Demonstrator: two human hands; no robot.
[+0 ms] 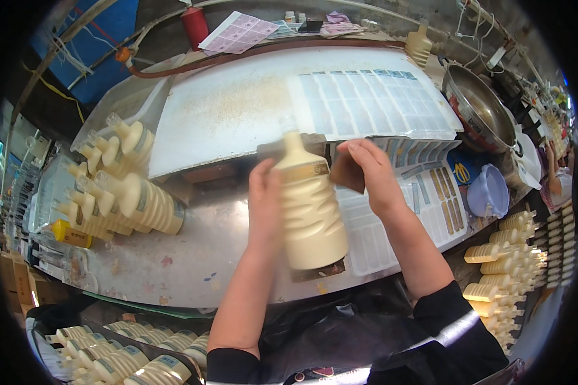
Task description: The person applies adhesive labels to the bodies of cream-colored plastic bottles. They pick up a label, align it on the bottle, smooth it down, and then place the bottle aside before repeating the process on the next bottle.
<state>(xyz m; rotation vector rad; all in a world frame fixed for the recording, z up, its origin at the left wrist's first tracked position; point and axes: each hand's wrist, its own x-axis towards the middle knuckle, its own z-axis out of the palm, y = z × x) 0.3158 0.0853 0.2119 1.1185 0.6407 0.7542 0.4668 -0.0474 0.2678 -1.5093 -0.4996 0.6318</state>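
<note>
A cream ribbed bottle (311, 212) with a clear neck lies on a dark support at the middle of the worktable, its neck pointing away from me. Around its shoulder runs a gold-brown label band (307, 171). My left hand (266, 199) is at the bottle's left side, smeared by motion, so its grip is unclear. To the right of the shoulder, my right hand (374, 176) pinches a thin brown flat piece (348, 172), close to the bottle. Sheets of labels (446, 199) with gold and blue strips lie to the right of that hand.
More cream bottles (144, 202) are grouped at the left, others (494, 289) at the right and lower left. A white board (228, 112) spans the back, bearing a label sheet (366, 106). A purple basin (488, 190) and metal pan (478, 106) stand right.
</note>
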